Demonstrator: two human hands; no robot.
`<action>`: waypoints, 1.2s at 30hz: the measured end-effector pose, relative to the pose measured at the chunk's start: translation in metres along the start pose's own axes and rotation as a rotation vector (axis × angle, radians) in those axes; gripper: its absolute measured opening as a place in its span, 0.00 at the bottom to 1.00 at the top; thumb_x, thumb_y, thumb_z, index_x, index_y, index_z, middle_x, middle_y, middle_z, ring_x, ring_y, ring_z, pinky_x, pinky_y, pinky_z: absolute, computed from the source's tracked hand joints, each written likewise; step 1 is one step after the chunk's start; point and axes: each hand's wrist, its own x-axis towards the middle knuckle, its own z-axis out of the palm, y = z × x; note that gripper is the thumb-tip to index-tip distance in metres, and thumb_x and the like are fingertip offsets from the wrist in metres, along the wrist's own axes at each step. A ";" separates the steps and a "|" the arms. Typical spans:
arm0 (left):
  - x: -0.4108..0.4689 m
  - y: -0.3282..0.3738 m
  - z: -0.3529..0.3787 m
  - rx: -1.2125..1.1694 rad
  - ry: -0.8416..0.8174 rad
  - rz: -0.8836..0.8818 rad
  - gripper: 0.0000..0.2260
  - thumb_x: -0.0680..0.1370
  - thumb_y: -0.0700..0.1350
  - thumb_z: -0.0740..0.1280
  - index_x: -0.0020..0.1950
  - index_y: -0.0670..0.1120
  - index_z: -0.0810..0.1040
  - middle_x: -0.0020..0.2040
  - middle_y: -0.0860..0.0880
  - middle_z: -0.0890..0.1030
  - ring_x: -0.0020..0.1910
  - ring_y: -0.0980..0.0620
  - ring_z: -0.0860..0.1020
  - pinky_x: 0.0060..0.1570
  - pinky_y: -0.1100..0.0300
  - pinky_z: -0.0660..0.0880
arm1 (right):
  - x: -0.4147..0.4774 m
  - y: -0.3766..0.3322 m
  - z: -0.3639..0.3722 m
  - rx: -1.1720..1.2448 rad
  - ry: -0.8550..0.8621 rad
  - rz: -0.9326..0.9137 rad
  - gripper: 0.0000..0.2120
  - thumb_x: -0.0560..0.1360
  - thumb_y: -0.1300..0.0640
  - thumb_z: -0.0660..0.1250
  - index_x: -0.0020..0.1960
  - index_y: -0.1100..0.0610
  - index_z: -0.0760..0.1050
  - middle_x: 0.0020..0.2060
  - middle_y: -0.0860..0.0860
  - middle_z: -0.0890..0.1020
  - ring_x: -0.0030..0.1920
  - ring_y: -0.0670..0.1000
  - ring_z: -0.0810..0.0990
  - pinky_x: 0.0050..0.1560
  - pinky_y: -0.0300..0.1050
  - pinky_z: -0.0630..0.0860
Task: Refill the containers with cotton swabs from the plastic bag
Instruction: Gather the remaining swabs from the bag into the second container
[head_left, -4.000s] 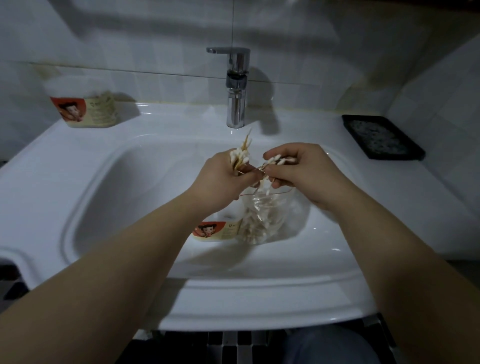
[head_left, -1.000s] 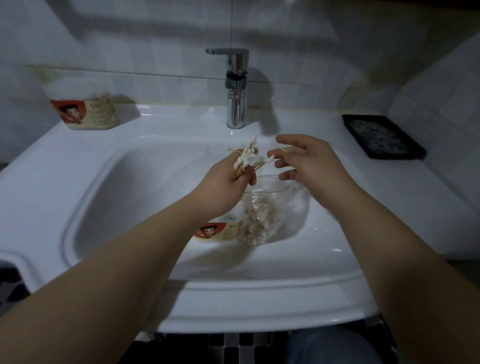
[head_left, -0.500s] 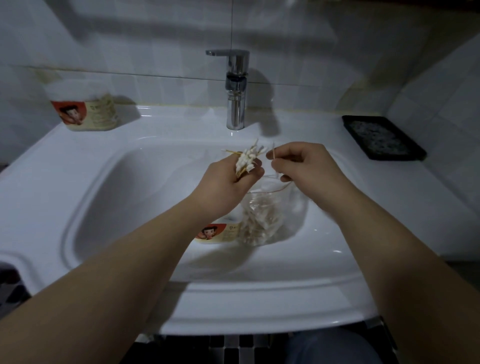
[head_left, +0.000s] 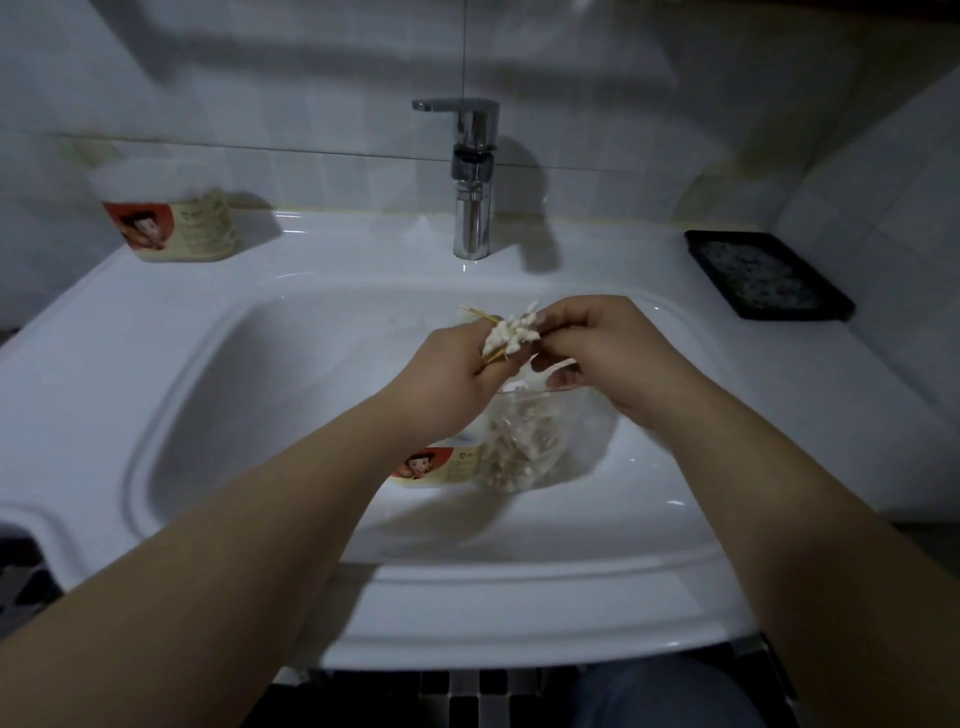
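My left hand (head_left: 452, 364) grips a bundle of cotton swabs (head_left: 511, 332) with wooden sticks, white tips pointing up and right, above the basin. My right hand (head_left: 602, 353) touches the bundle's right side, fingers curled and pinching at the swab tips. Under both hands a clear plastic bag (head_left: 524, 441) holding several swabs hangs in the sink basin (head_left: 218, 405). A round container with a red cartoon label (head_left: 434, 465) lies in the basin beside the bag, partly hidden by my left wrist. A second labelled container (head_left: 171, 213) stands on the sink's back left ledge.
A chrome faucet (head_left: 470, 171) rises at the back centre of the white sink. A black tray (head_left: 763, 275) lies on the right ledge by the tiled wall. The sink's front edge is close to my body.
My right hand, which was apart and open a second ago, has closed in on the bundle and now pinches at its tips. The bundle has tilted to the right.
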 end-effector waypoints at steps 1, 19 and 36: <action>0.000 -0.001 0.000 0.026 -0.028 0.014 0.06 0.82 0.45 0.67 0.47 0.46 0.77 0.41 0.50 0.81 0.36 0.59 0.75 0.39 0.71 0.68 | 0.001 -0.001 -0.001 0.004 0.032 -0.010 0.13 0.77 0.72 0.63 0.45 0.59 0.83 0.39 0.55 0.85 0.39 0.52 0.83 0.37 0.46 0.79; -0.003 -0.003 0.001 0.174 -0.109 0.016 0.06 0.82 0.46 0.66 0.47 0.46 0.77 0.37 0.53 0.78 0.38 0.53 0.76 0.41 0.56 0.71 | 0.005 -0.004 -0.008 0.238 0.231 -0.208 0.03 0.78 0.62 0.72 0.46 0.55 0.84 0.36 0.49 0.84 0.41 0.49 0.80 0.42 0.43 0.77; -0.006 0.026 -0.007 -0.577 -0.146 -0.312 0.10 0.86 0.46 0.59 0.51 0.47 0.79 0.33 0.50 0.74 0.32 0.51 0.74 0.25 0.63 0.65 | 0.005 0.008 0.000 -0.200 0.218 -0.325 0.09 0.74 0.60 0.76 0.51 0.49 0.85 0.41 0.43 0.87 0.48 0.38 0.85 0.57 0.37 0.78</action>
